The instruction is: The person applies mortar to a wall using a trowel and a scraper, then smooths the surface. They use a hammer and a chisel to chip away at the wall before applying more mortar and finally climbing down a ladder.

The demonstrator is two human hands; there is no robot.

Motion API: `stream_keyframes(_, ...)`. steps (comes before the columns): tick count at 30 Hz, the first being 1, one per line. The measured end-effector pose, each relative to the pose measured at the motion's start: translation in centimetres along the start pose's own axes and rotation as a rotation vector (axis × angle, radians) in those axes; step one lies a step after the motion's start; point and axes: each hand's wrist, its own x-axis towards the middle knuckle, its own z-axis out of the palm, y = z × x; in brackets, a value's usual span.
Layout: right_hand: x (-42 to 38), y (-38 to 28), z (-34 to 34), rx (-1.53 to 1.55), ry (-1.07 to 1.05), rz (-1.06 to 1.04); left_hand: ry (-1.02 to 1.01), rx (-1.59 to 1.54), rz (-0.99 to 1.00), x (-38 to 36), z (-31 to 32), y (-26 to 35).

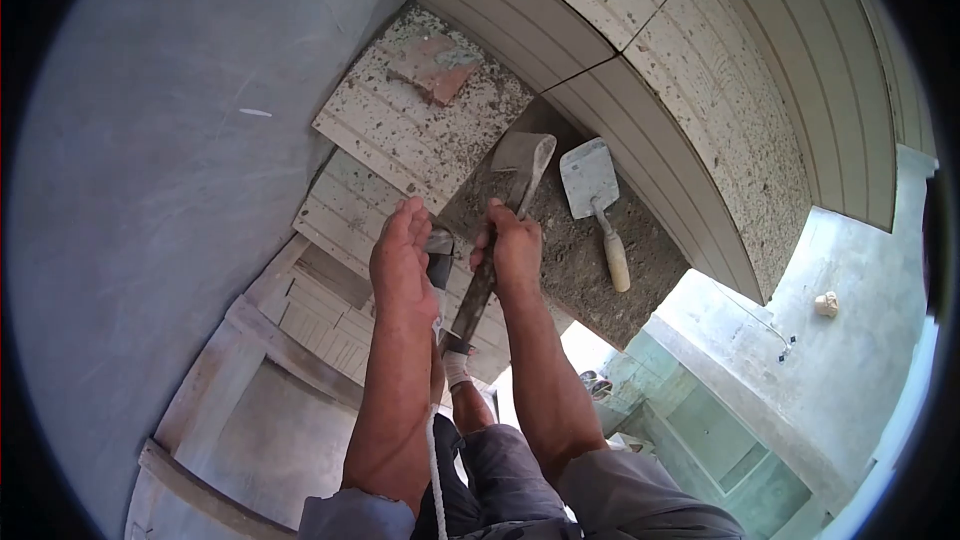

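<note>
My right hand [512, 250] is wrapped round the dark handle of a hoe-like tool [520, 152] with a wide, curved metal blade. The blade rests over a bed of grey-brown mortar or soil [575, 255] on the step. To its left, my left hand [405, 250] is held up with the fingers stretched out and nothing visible in it. A trowel [590, 180] with a pale wooden handle lies on the bed, right of the tool. Farther up, a broken reddish tile piece [435, 65] sits on a speckled grooved slab [385, 120].
A plain grey wall [190, 140] rises on the left. Curved steps with grooved risers [690, 160] climb at the upper right. Below on the right lies a lower floor [770, 340] with a small pale lump [826, 304]. Lower steps [310, 330] descend behind my arms.
</note>
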Motion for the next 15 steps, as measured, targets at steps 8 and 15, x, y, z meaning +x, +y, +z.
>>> stream_keyframes(8,-0.9,0.8,1.2,0.174,0.146,-0.294,-0.02,0.016,0.023,0.4,-0.3,0.3)
stream_keyframes(15,-0.1,-0.8,-0.3,0.022,0.042,-0.099,-0.034,0.016,0.015,0.3,0.6,-0.2)
